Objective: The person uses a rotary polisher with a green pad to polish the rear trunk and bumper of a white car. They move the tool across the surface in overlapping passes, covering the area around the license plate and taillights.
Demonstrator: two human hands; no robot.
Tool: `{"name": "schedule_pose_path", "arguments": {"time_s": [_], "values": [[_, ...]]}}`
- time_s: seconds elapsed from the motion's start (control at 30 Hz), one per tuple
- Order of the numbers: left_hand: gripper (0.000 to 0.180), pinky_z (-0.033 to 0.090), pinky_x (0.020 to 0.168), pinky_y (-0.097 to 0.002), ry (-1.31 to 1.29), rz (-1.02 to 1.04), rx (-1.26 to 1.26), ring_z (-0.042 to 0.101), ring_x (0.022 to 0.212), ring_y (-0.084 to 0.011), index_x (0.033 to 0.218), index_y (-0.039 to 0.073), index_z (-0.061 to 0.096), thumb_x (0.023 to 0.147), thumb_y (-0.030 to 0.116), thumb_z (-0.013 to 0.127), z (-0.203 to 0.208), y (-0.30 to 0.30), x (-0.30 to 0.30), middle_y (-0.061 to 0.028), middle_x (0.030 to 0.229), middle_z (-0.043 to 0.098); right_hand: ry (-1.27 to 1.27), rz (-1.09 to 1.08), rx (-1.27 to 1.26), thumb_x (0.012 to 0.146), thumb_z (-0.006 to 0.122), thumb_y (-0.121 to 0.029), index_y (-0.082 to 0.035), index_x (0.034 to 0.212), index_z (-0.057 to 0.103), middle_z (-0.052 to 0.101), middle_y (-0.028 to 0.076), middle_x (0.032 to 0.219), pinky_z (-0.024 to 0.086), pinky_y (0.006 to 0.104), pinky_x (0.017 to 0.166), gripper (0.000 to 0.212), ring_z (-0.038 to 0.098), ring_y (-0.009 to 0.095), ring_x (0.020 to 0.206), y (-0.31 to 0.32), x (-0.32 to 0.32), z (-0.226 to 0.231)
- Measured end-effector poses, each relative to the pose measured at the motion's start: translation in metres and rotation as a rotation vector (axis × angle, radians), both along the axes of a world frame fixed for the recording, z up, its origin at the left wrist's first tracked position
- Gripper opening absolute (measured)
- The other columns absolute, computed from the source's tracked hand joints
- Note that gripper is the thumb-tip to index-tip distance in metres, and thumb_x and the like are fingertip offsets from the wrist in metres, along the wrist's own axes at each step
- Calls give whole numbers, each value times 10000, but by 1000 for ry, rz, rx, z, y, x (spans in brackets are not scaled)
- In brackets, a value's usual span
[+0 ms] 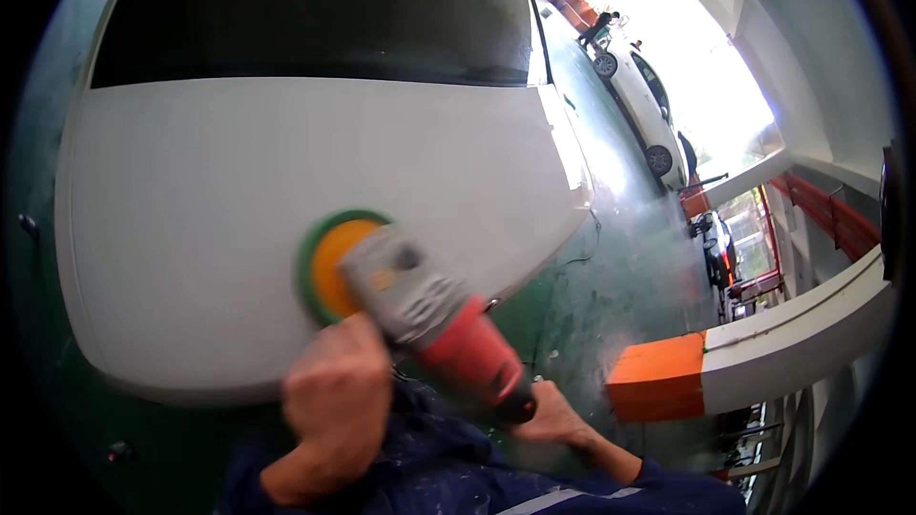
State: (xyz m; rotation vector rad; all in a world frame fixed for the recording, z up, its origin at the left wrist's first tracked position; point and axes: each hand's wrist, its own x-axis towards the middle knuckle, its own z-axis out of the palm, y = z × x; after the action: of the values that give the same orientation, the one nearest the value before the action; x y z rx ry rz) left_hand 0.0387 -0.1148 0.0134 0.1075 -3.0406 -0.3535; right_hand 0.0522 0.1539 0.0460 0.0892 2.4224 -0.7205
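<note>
A red and grey power polisher (434, 308) with a round pad, orange in the middle and green at the rim (329, 262), lies across the white car panel (200, 229). The pad meets the panel's surface, right of its middle. My left hand (341, 386) is closed in a fist beside the polisher's head, gripping it there; the part inside the fist is hidden, and the hand is blurred. At the black tail end of the tool, my right hand (551, 414) is wrapped round the body's rear, its fingers partly hidden.
Beyond the panel is the car's dark window (315, 14). A pillar with an orange base (656, 377) stands to the right on the green floor (620, 277). Farther off are another white car (644, 105) and a person (596, 29). A thin cable (593, 234) hangs near the panel's right edge.
</note>
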Motion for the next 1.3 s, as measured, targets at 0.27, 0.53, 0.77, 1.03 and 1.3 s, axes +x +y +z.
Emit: {"name": "schedule_pose_path", "arguments": {"time_s": [0.27,0.53,0.77,1.03,1.3], "values": [[217,514,685,-531,166,503,218,660,802,-469,947,11,666,817,170,736,-57,-101,110,-249,821,678,-95,439,-242,838,754,-263,15,1077,583,679,284,862,551,497,762,404,675,487,858,-75,24,-50],[64,534,605,-493,175,338,55,691,718,-393,858,71,627,811,31,646,-39,-32,87,-162,764,674,-18,333,-263,823,761,-347,-3,1031,667,714,259,862,580,473,749,413,718,435,833,-2,37,-49],[36,602,577,-359,50,-201,131,753,727,-252,863,77,588,897,83,595,-28,165,-15,-107,769,709,20,-276,-209,741,810,-142,-1,876,716,703,81,699,528,316,581,217,680,154,602,163,60,-59],[36,584,534,-306,71,-177,-40,732,642,-209,850,93,585,849,84,620,-62,162,35,-73,729,686,220,-275,-437,728,746,-43,6,949,747,750,58,826,520,287,675,226,673,84,772,128,91,-161],[238,545,588,-484,7,-46,53,700,676,-369,925,32,620,725,113,720,-106,-69,163,-148,770,699,327,-82,-571,720,804,-95,-50,939,749,742,162,812,577,337,718,230,765,232,792,-77,173,-256]]}}
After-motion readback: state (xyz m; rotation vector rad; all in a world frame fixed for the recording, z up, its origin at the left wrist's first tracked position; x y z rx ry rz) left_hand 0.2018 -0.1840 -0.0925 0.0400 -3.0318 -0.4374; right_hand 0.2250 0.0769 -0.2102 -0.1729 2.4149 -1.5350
